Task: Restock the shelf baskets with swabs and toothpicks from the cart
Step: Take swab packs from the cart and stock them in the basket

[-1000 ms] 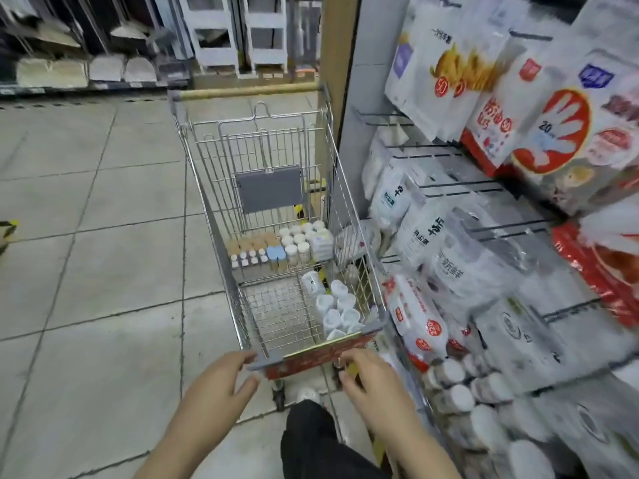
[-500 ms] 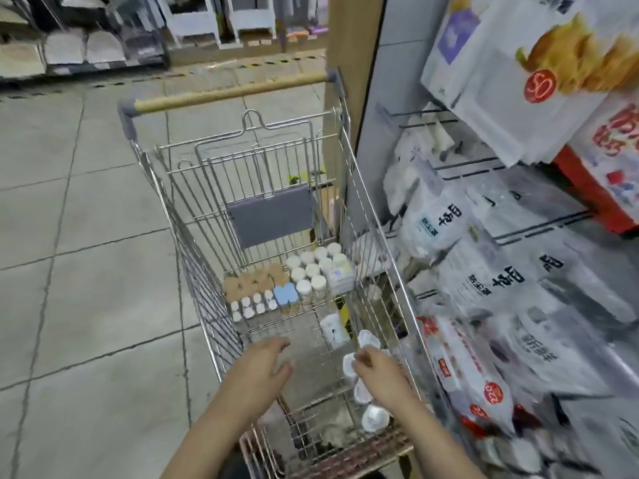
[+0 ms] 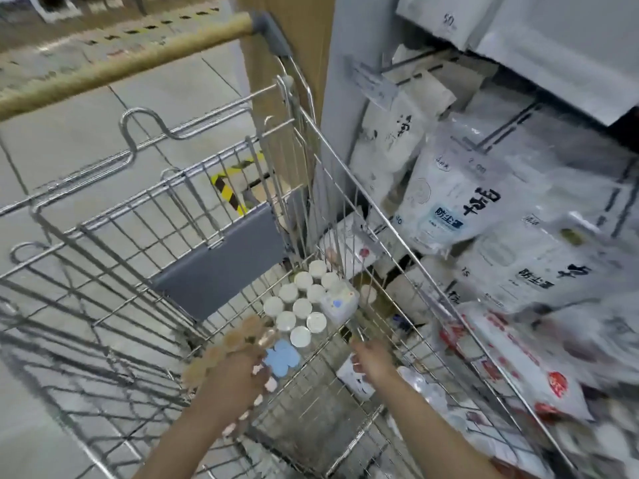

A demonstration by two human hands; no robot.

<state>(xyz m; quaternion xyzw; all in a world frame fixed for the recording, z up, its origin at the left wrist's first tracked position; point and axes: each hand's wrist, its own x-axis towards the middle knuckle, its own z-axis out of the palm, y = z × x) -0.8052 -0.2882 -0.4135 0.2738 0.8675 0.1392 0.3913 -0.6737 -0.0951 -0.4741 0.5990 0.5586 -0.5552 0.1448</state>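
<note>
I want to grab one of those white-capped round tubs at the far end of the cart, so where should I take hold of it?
Take the nearest white-capped tub by its round cap, coming straight down from above. The tubs stand upright and packed together, so their sides are blocked; only the caps are free.

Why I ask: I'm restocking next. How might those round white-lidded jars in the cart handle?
The round white-lidded jars look small, probably light. Standing packed together upright, one may tip if nudged. Being round, a fallen one would likely roll on the wire cart floor.
</note>
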